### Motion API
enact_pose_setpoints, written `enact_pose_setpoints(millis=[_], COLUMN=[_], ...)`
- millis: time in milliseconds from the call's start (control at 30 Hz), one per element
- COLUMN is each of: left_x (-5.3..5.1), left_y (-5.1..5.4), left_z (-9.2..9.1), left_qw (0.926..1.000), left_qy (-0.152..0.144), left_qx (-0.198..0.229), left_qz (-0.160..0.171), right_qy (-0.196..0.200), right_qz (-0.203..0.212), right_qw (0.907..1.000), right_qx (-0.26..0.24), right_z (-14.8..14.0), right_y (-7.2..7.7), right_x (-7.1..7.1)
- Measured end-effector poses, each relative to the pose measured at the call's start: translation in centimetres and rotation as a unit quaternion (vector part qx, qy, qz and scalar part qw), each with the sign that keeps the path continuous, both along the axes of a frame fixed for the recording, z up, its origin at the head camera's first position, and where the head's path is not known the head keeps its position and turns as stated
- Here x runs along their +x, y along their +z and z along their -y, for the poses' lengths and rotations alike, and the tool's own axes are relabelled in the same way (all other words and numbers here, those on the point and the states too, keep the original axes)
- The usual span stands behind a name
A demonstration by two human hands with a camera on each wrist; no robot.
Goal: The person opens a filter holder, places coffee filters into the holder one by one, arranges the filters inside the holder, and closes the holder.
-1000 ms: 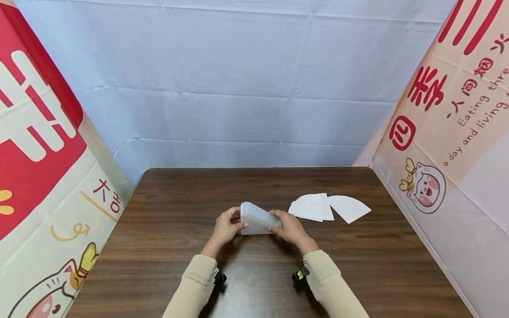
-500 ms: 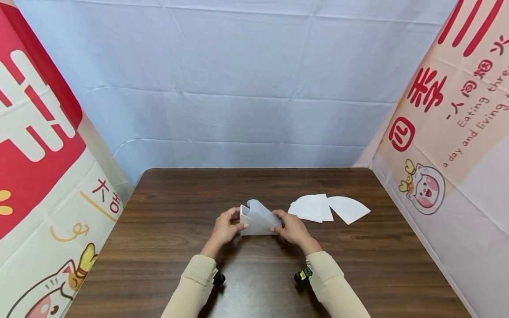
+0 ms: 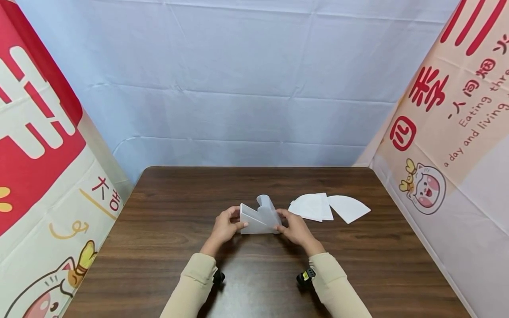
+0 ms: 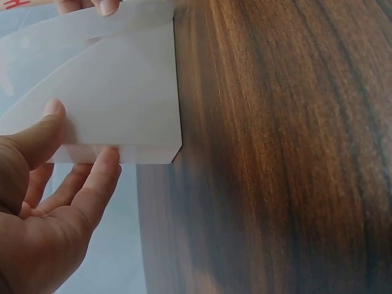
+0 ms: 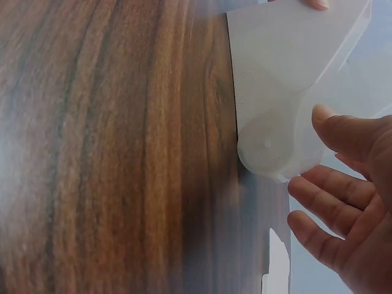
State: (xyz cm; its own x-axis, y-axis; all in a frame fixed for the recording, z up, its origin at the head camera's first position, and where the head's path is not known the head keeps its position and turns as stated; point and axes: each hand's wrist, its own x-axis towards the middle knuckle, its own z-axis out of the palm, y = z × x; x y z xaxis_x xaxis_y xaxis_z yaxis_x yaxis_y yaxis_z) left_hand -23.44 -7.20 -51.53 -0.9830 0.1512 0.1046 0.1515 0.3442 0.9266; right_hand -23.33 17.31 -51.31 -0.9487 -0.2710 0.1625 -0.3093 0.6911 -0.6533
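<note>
Two sets of fingers (image 4: 97, 187) hold the translucent holder (image 3: 255, 225) between them.

Free passage over the table (image 3: 171, 212), left of frame
Left hand (image 3: 225, 227), translucent holder (image 3: 254, 224) and right hand (image 3: 294, 228) block centre; papers (image 3: 311, 206) right.

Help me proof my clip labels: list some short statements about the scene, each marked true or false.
1. The left hand holds the translucent holder. True.
2. The right hand is well away from the holder. False: it is at the holder's right end.
3. White papers lie on the table. True.
4. The holder sits on top of those papers. False: it is to their left.
5. The table has a brown wood-grain top. True.
</note>
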Motion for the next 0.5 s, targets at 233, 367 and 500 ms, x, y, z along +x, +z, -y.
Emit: enact_pose_setpoints(millis=[233,367,500], left_x=[-0.1,-0.18,-0.27], left_y=[-0.15,-0.12,-0.06], left_z=[0.07,0.05,0.03], left_qw=[1.0,1.0,1.0], left_qy=[0.0,-0.001,-0.007], left_qx=[-0.001,-0.004,0.0], left_qz=[0.001,0.0,0.0], right_qy=[0.011,0.018,0.018], right_qz=[-0.006,-0.013,-0.008], right_qw=[0.9998,0.9997,0.9994], right_qx=[-0.014,-0.014,-0.028], right_z=[-0.23,-0.38,-0.48], right_y=[-0.09,-0.3,-0.38], right_x=[0.01,-0.08,-0.14])
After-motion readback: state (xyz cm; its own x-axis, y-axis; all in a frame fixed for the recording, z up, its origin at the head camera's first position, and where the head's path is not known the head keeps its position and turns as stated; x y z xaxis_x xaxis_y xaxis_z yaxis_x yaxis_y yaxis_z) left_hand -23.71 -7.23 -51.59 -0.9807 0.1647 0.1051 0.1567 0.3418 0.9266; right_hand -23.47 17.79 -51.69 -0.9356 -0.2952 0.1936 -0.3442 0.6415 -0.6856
